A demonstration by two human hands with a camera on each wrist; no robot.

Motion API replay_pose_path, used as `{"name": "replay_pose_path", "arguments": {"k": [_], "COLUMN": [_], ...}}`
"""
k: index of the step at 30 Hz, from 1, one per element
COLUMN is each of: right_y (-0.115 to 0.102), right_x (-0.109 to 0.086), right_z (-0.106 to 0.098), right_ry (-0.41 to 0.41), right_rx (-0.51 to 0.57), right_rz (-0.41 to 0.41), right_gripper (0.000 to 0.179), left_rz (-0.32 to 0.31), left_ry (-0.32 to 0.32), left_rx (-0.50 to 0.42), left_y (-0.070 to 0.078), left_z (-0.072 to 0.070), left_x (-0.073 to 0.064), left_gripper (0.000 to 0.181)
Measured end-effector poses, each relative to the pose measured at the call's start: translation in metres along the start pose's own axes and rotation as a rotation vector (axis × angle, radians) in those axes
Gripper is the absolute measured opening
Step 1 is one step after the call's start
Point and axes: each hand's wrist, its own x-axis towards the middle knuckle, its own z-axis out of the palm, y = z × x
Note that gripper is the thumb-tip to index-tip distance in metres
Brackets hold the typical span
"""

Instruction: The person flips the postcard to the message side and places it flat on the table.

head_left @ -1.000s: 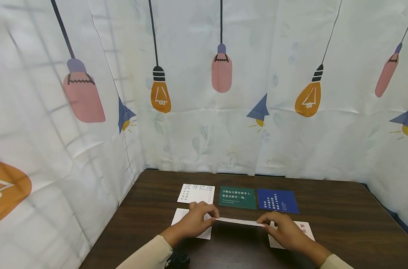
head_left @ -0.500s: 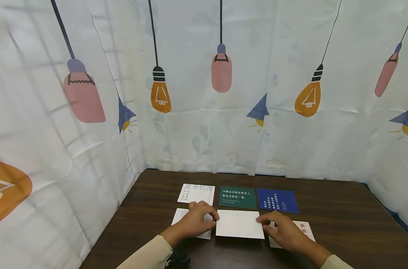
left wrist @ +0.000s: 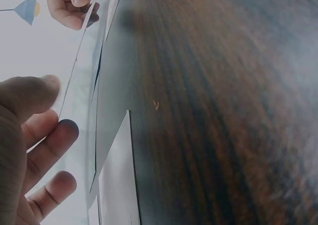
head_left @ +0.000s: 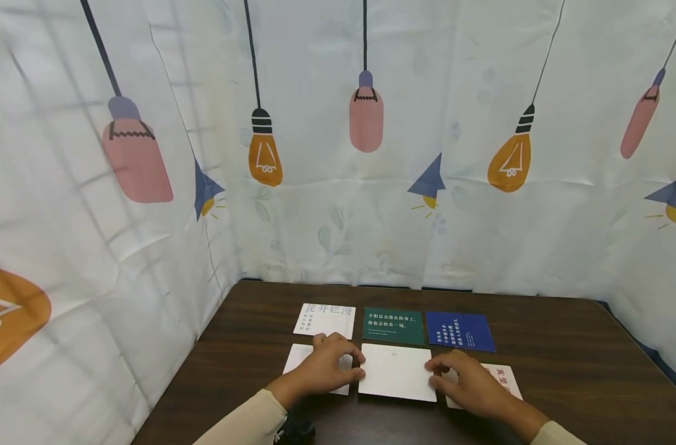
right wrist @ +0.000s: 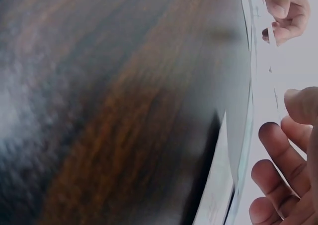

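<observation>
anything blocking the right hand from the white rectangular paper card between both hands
Nothing visible: the right hand pinches the white rectangular paper card by its right edge. The white paper card with red lettering lies beneath that hand, not in between.

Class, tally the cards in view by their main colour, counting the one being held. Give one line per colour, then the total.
White: 4 (back-left card, front-left card, held middle card, front-right card)
Green: 1 (back-middle card)
Blue: 1 (back-right card)
Total: 6
</observation>
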Motion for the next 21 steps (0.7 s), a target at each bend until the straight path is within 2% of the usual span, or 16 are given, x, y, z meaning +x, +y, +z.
{"name": "replay_pose_path", "arguments": {"k": [5, 21], "right_y": [-0.0006, -0.0039], "right_x": [0.0022, 0.0065], "right_z": [0.0026, 0.009], "right_ry": [-0.013, -0.075], "right_rx": [-0.035, -0.099], "right_rz": [0.004, 0.142], "right_gripper": [0.021, 0.029], "left_rz": [-0.004, 0.004], "left_ry": [-0.008, -0.013], "left_rx": [0.036, 0.152], "left_y": [0.0002, -0.0007], "left_z": [0.0007, 0.0051], "left_x": [0.0014, 0.0014], "left_gripper": [0.018, 0.027]}}
